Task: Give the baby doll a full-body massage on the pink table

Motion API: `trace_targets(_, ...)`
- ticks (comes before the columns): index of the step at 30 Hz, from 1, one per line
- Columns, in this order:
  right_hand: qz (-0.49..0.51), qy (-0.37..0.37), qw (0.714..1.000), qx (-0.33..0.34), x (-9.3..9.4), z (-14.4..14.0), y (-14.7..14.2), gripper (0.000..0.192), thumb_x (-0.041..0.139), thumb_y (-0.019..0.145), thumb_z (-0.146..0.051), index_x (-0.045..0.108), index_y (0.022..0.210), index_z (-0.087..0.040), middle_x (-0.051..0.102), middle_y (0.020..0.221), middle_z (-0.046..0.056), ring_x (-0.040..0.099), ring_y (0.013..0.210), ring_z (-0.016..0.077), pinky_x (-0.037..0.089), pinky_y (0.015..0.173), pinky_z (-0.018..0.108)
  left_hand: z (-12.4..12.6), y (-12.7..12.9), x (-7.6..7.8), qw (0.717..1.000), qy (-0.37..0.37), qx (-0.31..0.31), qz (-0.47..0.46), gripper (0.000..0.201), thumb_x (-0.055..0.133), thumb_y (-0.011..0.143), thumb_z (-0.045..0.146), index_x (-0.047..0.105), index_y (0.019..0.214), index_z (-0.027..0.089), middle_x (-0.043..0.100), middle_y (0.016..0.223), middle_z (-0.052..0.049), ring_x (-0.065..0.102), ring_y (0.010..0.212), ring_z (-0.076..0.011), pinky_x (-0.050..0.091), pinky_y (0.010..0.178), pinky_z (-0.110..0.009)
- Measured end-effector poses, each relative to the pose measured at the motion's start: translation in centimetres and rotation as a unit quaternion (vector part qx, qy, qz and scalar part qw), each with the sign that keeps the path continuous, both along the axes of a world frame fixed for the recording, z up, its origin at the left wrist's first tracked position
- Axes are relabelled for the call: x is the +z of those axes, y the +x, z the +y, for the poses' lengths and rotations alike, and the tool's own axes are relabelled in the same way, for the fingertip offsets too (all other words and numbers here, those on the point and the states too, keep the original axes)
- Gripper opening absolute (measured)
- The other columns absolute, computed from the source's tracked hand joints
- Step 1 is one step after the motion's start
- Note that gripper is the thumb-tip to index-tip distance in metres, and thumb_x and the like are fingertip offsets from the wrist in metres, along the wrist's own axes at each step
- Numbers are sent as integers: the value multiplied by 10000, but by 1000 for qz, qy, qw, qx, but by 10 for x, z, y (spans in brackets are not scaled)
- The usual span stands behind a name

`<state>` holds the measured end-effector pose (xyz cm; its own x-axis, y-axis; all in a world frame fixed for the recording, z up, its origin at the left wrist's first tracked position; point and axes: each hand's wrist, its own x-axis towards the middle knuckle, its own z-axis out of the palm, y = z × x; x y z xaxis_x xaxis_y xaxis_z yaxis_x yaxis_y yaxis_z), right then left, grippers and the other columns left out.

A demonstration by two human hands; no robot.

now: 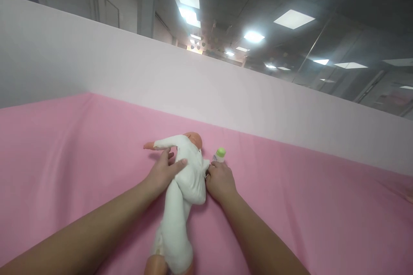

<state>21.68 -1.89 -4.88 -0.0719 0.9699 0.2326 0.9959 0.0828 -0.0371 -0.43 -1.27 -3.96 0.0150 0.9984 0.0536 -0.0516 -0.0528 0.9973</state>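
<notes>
Face down on a pink sheet-covered surface point(64, 159), a plastic baby doll in a white cloth romper point(185, 180) lay under two bare hands. Left hand point(163, 174) rested flat on its back, fingers point(177, 165) spread; right hand point(220, 180) pinched the romper's edge, fingers together. A small green-capped bottle point(219, 154) stood just beside that hand.

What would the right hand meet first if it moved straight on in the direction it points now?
Probably the small bottle with the green cap: it stands just beyond the knuckles of the right hand, up the pink sheet. Whether they already touch is unclear.
</notes>
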Motion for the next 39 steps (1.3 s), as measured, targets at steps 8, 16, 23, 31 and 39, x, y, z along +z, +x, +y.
trace_targets(8,212,-26,974,82,10,-21,-9,386,391,1037,-426,632,1266,-230,712,1169,79,644,1040,247,459,891,369,25,-5,-28,975,69,23,208,516,671,838,469,549,1240,170,616,1352,-179,621,1214,-315,506,993,-449)
trace_targets(16,259,-112,947,155,-2,-28,-17,1036,673,835,-658,141,1631,-262,67,1705,136,139,1557,365,271,1194,566,21,-12,-12,910,243,-48,332,355,430,908,231,669,1169,202,567,1466,-100,488,1389,-270,379,1168,-461)
trace_targets(23,260,-151,948,104,2,-30,-27,1194,810,706,-590,115,1631,-295,-48,1704,145,112,1556,394,268,1195,578,12,-18,-12,864,159,-211,428,1163,731,712,640,236,1611,95,80,1677,-225,96,1541,-431,241,1212,-583)
trace_targets(31,289,-201,928,120,11,-26,-14,1165,856,668,-475,181,1612,-368,-9,1711,100,220,1536,374,362,1144,542,27,-44,-14,836,129,-310,434,1300,828,627,392,43,1647,208,-40,1697,-154,170,1530,-410,407,1141,-460)
trace_targets(39,302,-181,918,184,11,-19,7,1169,882,646,-396,220,1608,-338,179,1692,98,220,1543,335,313,1188,528,38,-56,-16,823,123,-351,429,1331,855,596,433,58,1647,257,-48,1698,-146,165,1525,-434,354,1163,-509)
